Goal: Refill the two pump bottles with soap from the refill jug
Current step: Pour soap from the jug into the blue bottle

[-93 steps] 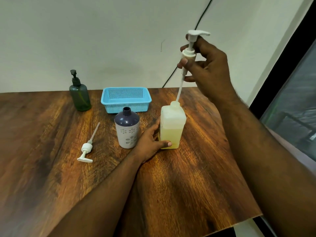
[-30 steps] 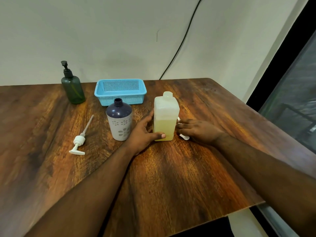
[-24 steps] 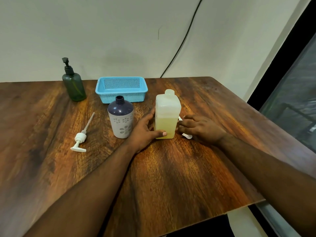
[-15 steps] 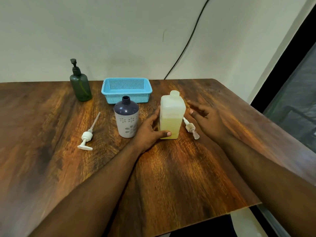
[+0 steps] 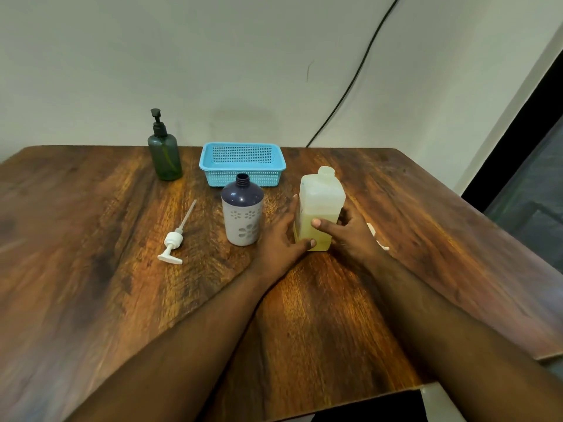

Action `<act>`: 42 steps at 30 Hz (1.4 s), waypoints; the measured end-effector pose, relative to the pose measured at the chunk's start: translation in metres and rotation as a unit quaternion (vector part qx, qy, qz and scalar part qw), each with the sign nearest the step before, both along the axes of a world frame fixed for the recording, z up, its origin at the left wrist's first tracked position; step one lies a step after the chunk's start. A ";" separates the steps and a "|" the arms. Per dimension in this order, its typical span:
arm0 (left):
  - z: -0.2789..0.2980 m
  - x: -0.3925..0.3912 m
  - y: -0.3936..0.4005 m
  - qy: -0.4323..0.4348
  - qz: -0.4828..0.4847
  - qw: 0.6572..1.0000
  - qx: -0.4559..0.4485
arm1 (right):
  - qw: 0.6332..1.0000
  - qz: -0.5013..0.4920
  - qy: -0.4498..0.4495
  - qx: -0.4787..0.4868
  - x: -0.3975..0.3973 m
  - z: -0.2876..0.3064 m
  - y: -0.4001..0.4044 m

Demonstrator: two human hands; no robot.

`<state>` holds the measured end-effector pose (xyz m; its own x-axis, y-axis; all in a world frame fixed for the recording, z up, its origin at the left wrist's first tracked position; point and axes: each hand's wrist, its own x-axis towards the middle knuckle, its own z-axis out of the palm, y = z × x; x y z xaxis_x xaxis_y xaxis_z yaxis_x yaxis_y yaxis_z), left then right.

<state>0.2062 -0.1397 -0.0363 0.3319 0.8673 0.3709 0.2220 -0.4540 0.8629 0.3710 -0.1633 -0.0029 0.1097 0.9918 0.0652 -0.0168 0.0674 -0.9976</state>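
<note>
I see both hands grasping the upright translucent rectangular refill jug (image 5: 320, 208), frame centre | left hand (image 5: 281, 239), right hand (image 5: 353, 236) flank it | open-necked purple-and-white floral pump bottle (image 5: 242, 210) stands just left, nearer my left hand.

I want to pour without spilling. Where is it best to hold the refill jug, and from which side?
Probably the refill jug is best gripped round its flat-sided lower body, where the soap's weight sits, from both sides, as the left hand and right hand do now. Its open neck stays free.

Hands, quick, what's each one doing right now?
Left hand: grips the translucent rectangular plastic refill jug.
Right hand: grips the same jug.
</note>
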 end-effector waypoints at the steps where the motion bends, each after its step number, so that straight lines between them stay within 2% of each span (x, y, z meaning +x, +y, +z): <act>1: 0.001 -0.003 -0.007 0.012 0.022 0.999 0.023 | 1.000 -0.015 -0.004 0.010 -0.001 -0.003 0.003; 3: 0.007 -0.013 -0.021 0.014 0.062 0.997 0.050 | 1.000 -0.018 -0.004 0.020 -0.006 -0.006 0.006; 6: 0.018 -0.035 -0.036 -0.025 0.107 0.988 0.110 | 0.999 -0.028 -0.028 0.023 -0.015 -0.010 0.008; 9: 0.030 -0.057 -0.038 -0.047 0.166 0.962 0.212 | 0.996 -0.059 -0.062 0.025 -0.026 -0.010 0.008; 11: 0.031 -0.070 -0.028 -0.086 0.226 0.942 0.233 | 0.995 -0.076 -0.059 0.031 -0.030 -0.009 0.007; 14: 0.022 -0.080 -0.005 -0.154 0.265 0.939 0.155 | 0.995 -0.079 -0.059 0.033 -0.031 -0.006 0.009; 18: 0.013 -0.083 0.007 -0.095 0.186 0.977 0.047 | 0.995 -0.047 -0.083 0.026 -0.032 0.000 0.015; 22: 0.011 -0.083 0.011 -0.075 0.134 0.988 0.025 | 0.990 -0.015 -0.134 0.032 -0.032 0.014 0.018; 29: 0.004 -0.087 0.018 -0.105 0.121 0.987 0.022 | 0.932 0.033 -0.352 0.082 -0.030 0.044 0.021; 33: 0.005 -0.089 0.019 -0.095 0.127 0.987 0.019 | 0.879 0.039 -0.463 0.105 -0.030 0.069 0.016; 42: 0.006 -0.093 0.022 -0.081 0.103 0.991 0.038 | 0.780 0.065 -0.603 0.154 -0.028 0.098 0.027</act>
<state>0.1131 -0.1176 -0.0307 0.0817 0.8782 0.4713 0.1774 -0.4781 0.8602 0.3431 -0.1365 0.0951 -0.3154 0.9063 0.2814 0.8948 0.3827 -0.2298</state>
